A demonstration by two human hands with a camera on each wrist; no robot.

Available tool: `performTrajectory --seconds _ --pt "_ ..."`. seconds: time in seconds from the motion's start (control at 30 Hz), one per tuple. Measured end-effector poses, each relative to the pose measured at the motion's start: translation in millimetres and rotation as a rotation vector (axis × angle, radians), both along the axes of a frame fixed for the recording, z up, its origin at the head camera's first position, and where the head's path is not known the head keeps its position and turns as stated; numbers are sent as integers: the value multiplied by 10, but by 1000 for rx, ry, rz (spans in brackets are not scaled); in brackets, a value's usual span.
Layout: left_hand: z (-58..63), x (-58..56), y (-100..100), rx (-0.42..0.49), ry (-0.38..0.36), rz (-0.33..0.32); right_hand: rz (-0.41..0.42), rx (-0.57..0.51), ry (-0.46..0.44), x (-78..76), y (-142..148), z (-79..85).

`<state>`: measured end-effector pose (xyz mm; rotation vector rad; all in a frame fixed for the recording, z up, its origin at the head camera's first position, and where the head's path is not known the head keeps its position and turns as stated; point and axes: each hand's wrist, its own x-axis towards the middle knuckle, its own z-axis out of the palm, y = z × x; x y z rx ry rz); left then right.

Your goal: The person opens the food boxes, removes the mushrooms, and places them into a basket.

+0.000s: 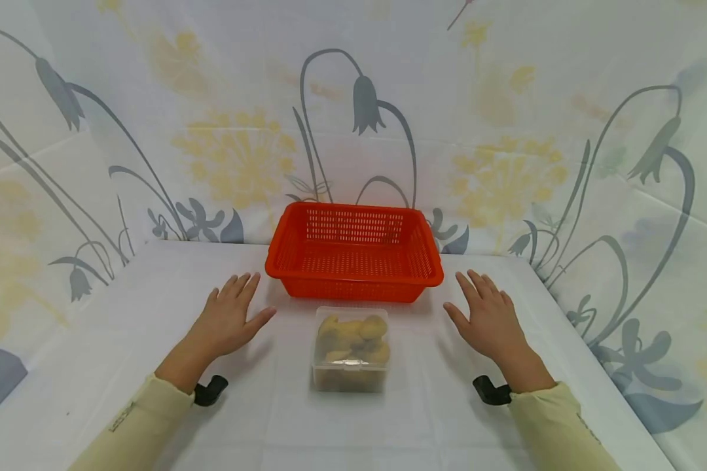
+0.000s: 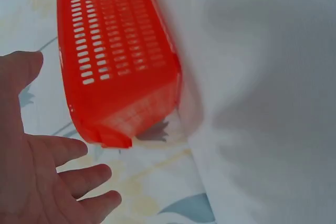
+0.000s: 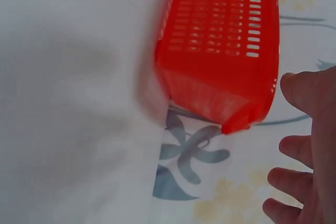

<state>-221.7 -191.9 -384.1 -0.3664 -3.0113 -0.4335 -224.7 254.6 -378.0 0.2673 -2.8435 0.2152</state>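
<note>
A clear lidded plastic box (image 1: 350, 379) stands at the middle of the white table, with several pale yellow rounded pieces (image 1: 347, 333) inside. Just behind it sits a red perforated plastic basket (image 1: 353, 289); no contents show in it. My left hand (image 1: 228, 320) hovers to the left of the box, fingers spread and holding nothing. On the other side my right hand (image 1: 490, 320) is held the same way, fingers apart. In the left wrist view, the left hand (image 2: 42, 177) shows beside the basket's end; the right wrist view has the right hand (image 3: 299, 156) near the opposite end.
White cloth covers the table (image 1: 353, 432). A curtain-like sheet (image 1: 483, 131) printed with grey and yellow flowers hangs behind the basket and along both sides. Black wrist-worn pieces (image 1: 211, 390) jut inward from both cuffs.
</note>
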Motion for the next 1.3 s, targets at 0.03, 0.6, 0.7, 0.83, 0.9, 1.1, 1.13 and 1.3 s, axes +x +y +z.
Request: performTrajectory --seconds 0.03,0.6,0.7,0.83,0.9,1.1,1.13,1.3 --pt "4 10 13 35 -17 -9 5 -4 1 8 -23 14" --pt "-130 136 341 620 -488 -191 216 -150 71 118 -480 130" --pt "-177 146 412 690 -578 -237 261 -189 30 153 -582 145" --pt "-236 156 487 753 -615 -335 316 -233 -9 209 -720 174" --pt "-264 160 516 786 -620 -370 339 -248 -21 234 -784 184" --pt "-323 162 595 867 -656 -364 403 -258 -45 291 -912 187" --pt "-327 164 604 875 -660 -359 413 -258 -45 299 -926 184" --pt "-350 174 634 896 -672 -333 466 -234 -23 318 -977 143"
